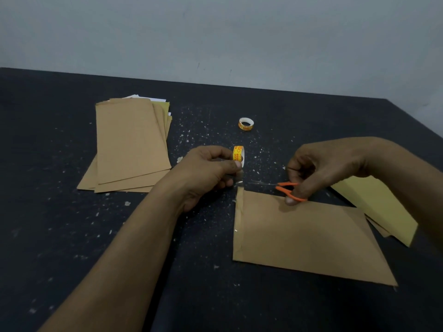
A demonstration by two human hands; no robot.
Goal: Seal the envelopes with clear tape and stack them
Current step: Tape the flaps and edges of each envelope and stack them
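A brown envelope (pixel 306 238) lies flat in front of me, with a strip of clear tape along its left flap edge. My left hand (pixel 203 176) pinches a small yellow-and-red tape roll (pixel 239 155) upright just above the envelope's top left corner; clear tape runs from the roll down to that corner. My right hand (pixel 321 168) grips orange-handled scissors (pixel 288 189) over the envelope's top edge, their blades pointing left toward the stretched tape.
A pile of several brown envelopes (pixel 129 144) lies at the back left on the dark speckled table (pixel 72 236). A second tape roll (pixel 246 124) sits behind the hands. A yellow envelope (pixel 381 207) lies on others at the right.
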